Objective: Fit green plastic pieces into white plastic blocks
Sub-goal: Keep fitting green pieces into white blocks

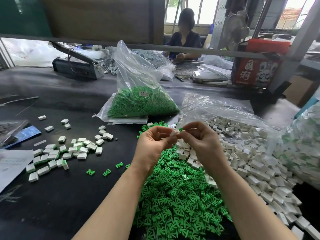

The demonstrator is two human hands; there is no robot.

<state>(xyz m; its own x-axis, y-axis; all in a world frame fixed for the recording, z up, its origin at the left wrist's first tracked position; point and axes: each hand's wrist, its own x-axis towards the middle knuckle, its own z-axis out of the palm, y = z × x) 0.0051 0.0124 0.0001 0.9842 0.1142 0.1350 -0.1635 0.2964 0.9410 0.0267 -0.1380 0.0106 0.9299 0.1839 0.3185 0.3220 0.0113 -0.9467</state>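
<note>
Pinching a white block [173, 132], the left hand [154, 144] should steady it while the right hand [200, 141], pinching a green piece [181, 129], pushes squarely in.

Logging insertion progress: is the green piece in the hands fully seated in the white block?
Not seated: green piece protrudes beside the white block, pinched between both hands.

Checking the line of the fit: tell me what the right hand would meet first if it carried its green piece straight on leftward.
The right hand pinches a green piece aimed at the white block held by the left hand. It would probably meet that block first; they look nearly touching, though depth is unclear.
</note>
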